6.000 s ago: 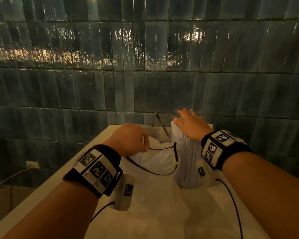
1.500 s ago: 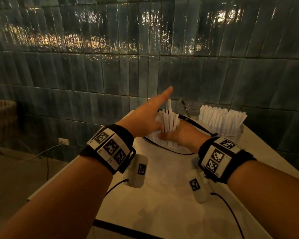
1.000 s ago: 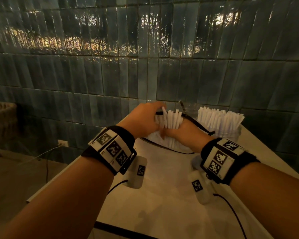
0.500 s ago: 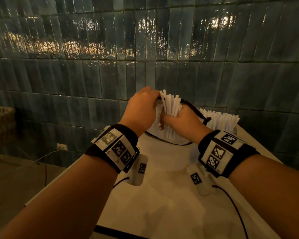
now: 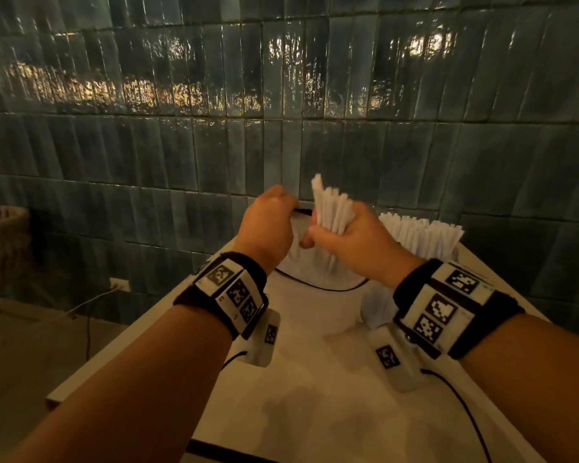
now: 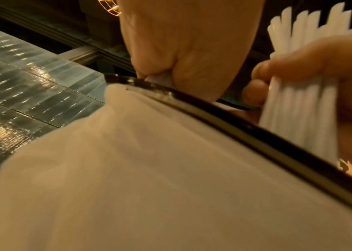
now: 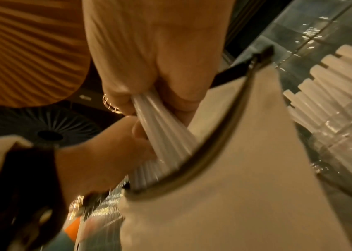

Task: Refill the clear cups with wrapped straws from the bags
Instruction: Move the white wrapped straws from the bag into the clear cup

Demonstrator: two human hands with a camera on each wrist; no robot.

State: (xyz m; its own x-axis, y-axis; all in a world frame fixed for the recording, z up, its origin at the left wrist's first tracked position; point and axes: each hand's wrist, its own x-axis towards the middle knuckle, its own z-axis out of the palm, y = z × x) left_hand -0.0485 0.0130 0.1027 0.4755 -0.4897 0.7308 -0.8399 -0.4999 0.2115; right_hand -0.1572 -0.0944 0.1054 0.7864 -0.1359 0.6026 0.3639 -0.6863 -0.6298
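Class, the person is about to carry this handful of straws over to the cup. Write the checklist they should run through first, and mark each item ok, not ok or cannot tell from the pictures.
1. Right hand grips the bundle of wrapped straws firmly: ok, fingers are curled round it.
2. Bundle fully clear of the bag: not ok, its lower ends still sit inside the black-rimmed mouth.
3. Left hand holds the bag's rim to keep it open: ok.
4. Room left in the clear cup on the right: cannot tell; the straws in the cup already look crowded.
5. Straws in the bundle even at the top: not ok, one stands higher than the rest.
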